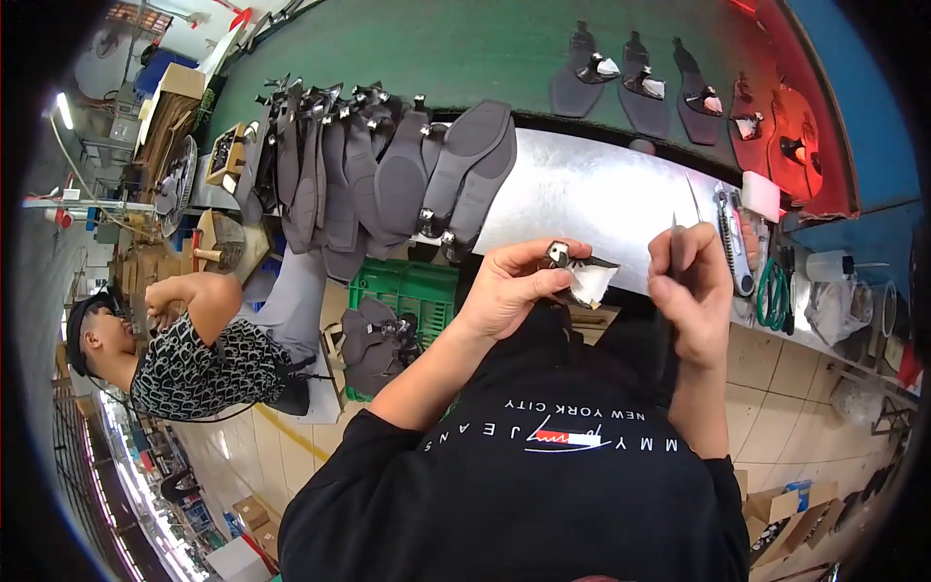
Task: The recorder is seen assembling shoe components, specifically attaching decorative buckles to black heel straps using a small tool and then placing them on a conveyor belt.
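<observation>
Between the thumb and fingers of my left hand (514, 289) is a small black shoe strap (559, 256) with a white piece (592, 283) of paper or lining in it. To its right, my right hand (696, 291) is closed round a long, thin dark piece (663, 354) seen nearly edge-on. Its exact kind is unclear, and its lower end merges with my black shirt. Both hands are in front of the metal tabletop's near edge, apart from each other.
A row of dark sandals (402, 179) lies at the left of the metal tabletop (572, 184). Several sandals (645, 92) stand on the green belt (407, 48). Utility knife (734, 242) and green-handled scissors (773, 291) lie right. A green crate (427, 291) sits below; a co-worker (208, 339) is left.
</observation>
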The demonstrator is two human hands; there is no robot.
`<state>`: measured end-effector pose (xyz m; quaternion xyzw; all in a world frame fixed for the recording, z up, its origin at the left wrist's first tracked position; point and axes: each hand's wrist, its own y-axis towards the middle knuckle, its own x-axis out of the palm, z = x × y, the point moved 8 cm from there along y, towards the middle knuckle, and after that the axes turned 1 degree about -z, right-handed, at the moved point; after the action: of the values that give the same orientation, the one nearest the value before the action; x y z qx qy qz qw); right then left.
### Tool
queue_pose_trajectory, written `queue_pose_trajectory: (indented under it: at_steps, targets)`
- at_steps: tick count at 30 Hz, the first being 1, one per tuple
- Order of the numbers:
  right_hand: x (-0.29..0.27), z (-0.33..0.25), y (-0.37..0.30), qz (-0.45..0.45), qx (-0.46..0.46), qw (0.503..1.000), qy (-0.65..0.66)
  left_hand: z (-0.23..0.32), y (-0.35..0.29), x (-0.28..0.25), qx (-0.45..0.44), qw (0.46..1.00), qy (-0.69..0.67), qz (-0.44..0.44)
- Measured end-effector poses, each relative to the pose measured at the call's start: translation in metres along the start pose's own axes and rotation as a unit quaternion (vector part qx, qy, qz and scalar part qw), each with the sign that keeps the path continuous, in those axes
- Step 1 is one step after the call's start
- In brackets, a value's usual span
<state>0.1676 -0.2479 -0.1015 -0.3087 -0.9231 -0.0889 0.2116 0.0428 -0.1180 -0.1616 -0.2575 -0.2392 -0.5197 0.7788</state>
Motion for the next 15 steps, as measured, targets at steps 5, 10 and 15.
queue_pose_trajectory:
  at_steps: [5,10,15]
  targets:
    - [0.008,0.003,-0.026,-0.005,-0.001,0.978,-0.206,0.002,-0.005,-0.005,0.044,0.998,0.034,0.024]
    - [0.013,0.001,-0.033,-0.004,-0.052,0.943,-0.328,0.000,-0.005,-0.005,0.013,0.999,0.021,0.022]
    - [0.009,0.004,-0.037,0.000,-0.063,0.947,-0.314,0.001,-0.002,0.002,0.035,0.999,0.033,0.002]
